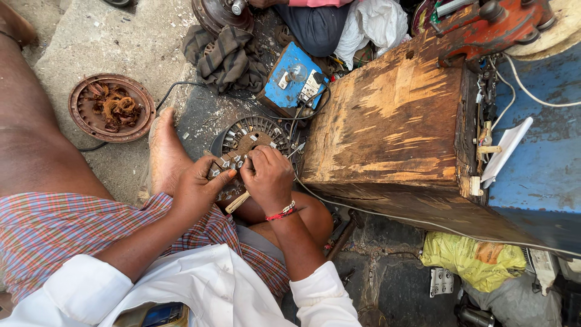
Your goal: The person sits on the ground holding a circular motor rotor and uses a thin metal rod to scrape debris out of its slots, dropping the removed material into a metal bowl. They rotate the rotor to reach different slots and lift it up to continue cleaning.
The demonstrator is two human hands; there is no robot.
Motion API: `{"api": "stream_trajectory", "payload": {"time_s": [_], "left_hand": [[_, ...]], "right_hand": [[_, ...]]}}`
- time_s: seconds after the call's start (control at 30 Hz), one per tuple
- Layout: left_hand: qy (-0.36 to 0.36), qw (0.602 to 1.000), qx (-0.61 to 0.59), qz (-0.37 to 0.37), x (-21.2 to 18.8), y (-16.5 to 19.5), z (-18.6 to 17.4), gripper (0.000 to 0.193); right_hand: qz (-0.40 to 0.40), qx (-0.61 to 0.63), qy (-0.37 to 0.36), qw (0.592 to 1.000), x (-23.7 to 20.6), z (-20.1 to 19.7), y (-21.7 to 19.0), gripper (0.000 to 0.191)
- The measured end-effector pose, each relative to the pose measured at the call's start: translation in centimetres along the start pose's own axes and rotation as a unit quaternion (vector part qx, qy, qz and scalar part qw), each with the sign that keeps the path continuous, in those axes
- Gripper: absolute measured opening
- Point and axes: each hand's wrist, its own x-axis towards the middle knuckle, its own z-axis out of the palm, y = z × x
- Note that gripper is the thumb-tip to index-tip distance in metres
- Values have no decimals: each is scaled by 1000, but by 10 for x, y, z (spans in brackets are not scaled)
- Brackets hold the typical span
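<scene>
Rusty brown metal, ringed with slots, is what both hands are busy on: a round motor stator lying flat on the grimy ground just past the person's bare foot. Pale slips stick up from several of its slots. The left hand cups the near edge of the stator, thumb stretched out along the rim and fingers curled under it. The right hand is closed tight in a fist over the stator's near side, gripping a wooden-handled tool whose pale handle pokes out below the palm toward the knee; the working end is hidden by the fingers. A red thread bracelet circles that wrist.

From the same head view, a second round casing sits well apart to the left, holding a tangle of copper wire. Beyond the stator lies a blue switch box with a black cable running from it, and beside that a crumpled dark cloth. A big scuffed wooden box stands just right of the hands, with a yellow bag on the ground below it. Another person's knee shows at the top edge.
</scene>
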Motion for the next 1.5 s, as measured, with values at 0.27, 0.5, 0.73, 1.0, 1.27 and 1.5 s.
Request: {"api": "stream_trajectory", "payload": {"time_s": [0.27,0.5,0.73,1.0,1.27,1.5], "left_hand": [[7,979,-186,-85,10,-11,-15,24],[-42,965,-217,-141,1,-13,-25,28],[-92,967,-202,-126,-5,-15,-26,29],[-129,975,-113,-142,-10,-18,-33,29],[-133,975,-121,-129,-12,-21,-30,29],[-142,972,-136,-130,-15,-22,-23,29]], "right_hand": [[94,59,92,990,-37,7,40,8],[257,61,72,962,-38,-13,89,14],[221,411,-65,882,-47,-10,52,23],[297,651,-259,649,-44,9,56,38],[330,683,-245,604,-48,18,59,34],[328,730,-249,545,-48,23,63,28]]}}
